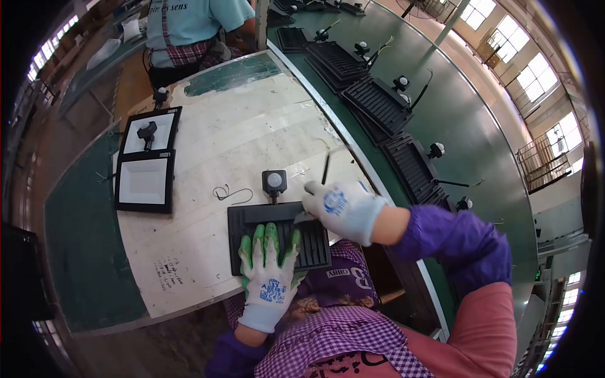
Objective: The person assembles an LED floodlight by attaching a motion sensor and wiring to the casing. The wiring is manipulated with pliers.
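A black floodlight lies back side up at the table's front edge, its ribbed housing showing. From its top sticks out a motion sensor with a white dome. My left hand, in a white glove with green fingers, rests spread flat on the housing. My right hand, gloved too, is closed over the floodlight's upper right corner. A small grey tip shows below its fingers, but what it belongs to I cannot make out. A black cable rises behind this hand.
Two floodlights lie face up on the left of the worktable. A thin wire lies near the sensor. Across a metal rail, several black floodlights are stacked on a green bench. Another person sits at the far end.
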Available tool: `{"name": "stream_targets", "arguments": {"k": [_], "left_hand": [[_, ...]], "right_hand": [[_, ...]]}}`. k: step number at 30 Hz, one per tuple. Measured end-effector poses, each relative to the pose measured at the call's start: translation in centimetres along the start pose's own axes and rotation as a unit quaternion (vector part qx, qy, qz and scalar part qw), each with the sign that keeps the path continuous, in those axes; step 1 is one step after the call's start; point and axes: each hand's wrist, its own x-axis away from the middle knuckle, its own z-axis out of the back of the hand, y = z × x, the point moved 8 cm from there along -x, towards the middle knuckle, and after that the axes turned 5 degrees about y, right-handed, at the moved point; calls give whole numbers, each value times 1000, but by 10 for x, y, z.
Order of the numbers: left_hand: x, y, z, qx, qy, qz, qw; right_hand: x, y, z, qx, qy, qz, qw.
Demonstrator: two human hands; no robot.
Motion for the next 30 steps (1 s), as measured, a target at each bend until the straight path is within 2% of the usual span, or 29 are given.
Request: {"name": "stream_targets", "arguments": {"k": [3,4,7,8,9,11,14,17,18,21,22,23,24,25,26,28,29,30], "left_hand": [[-1,0,8,36,31,0,999],[-2,0,13,54,44,4,998],[-7,1,29,114,89,9,989],[-8,-2,31,139,112,9,984],[-10,-3,33,163,135,11,977],[-27,0,47,135,182,8,974],[-58,1,49,98,207,-12,973],[-88,11,41,148,166,-4,975],[-95,14,32,157,166,-3,974],[-100,10,7,81,129,10,988],[-99,8,1,42,103,23,994],[-99,5,-6,46,103,10,994],[-97,-2,-17,52,103,-2,993],[-97,-5,-23,58,105,-22,993],[-97,-7,-26,49,103,-18,993],[-91,-14,-20,204,154,26,966],[-91,-12,-19,197,162,32,966],[-92,-10,-16,191,171,39,966]], "right_hand": [[29,0,29,-124,156,-4,980],[40,12,30,-187,236,-20,953],[48,75,12,-379,263,-215,861],[45,93,-5,-513,218,-318,767],[36,104,-16,-573,168,-314,738],[19,116,-27,-594,118,-303,736],[-7,112,-37,-720,77,-191,662],[-19,108,-30,-730,87,-99,671],[-22,104,-20,-721,130,-70,677],[-9,80,-7,-576,12,-138,806],[-3,59,10,-473,180,39,861],[23,26,16,-337,333,213,855],[17,-11,12,-301,158,189,921],[17,-35,9,-253,-19,153,955],[15,-23,15,-309,60,124,941],[15,3,31,-408,213,74,885],[17,20,32,-432,216,56,873],[16,36,30,-481,215,-9,850]]}}
